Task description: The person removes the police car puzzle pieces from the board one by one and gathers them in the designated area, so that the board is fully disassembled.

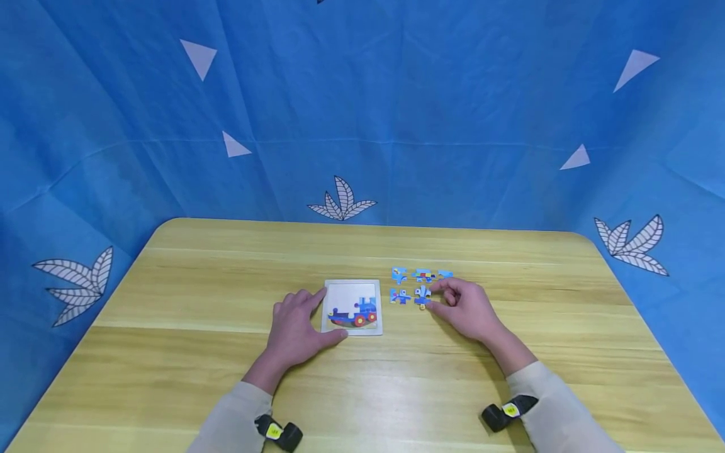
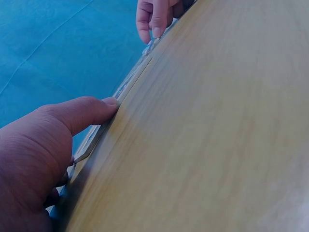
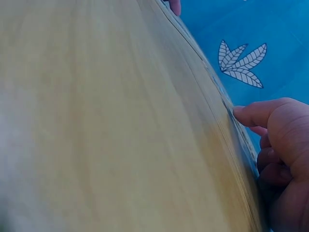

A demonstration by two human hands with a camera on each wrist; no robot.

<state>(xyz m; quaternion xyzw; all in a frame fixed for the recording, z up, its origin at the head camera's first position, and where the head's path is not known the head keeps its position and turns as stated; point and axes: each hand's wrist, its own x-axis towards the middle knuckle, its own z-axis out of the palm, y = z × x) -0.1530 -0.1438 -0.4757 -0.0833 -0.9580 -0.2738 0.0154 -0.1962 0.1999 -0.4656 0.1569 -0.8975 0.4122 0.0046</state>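
The wooden desk [image 1: 170, 365] gives you a flat, smooth surface; expect thin things to slide over it easily and to be awkward to pry up from dead flat.

Your left hand [image 1: 296, 330] is spread around the left side of the tray, thumb on its near edge and forefinger by its far left corner. Your right hand [image 1: 469, 308] has thumb and forefinger at the right side of a loose piece, the other fingers curled inward; you cannot tell from these views whether the tips actually pinch it.

The square, pale-rimmed tray [image 1: 352, 282] lies flat in front of you, near the middle of the desk. It looks light and stiff, and likely skids under a sideways push, so brace it by the rim and keep your fingers off its face. Inside, the joined section [image 1: 359, 318], a vehicle with red wheels, fills the near part; treat it as loose-laid and liable to shift if knocked.

To the right of the tray lie five loose pieces, three in the far row and two in the near one. Your right fingertips are at the near row's right-hand piece [image 1: 421, 294]. Judge it as thin, rigid and nearly weightless: take it by opposite edges, and spare the narrow tabs, which could bend or fray.
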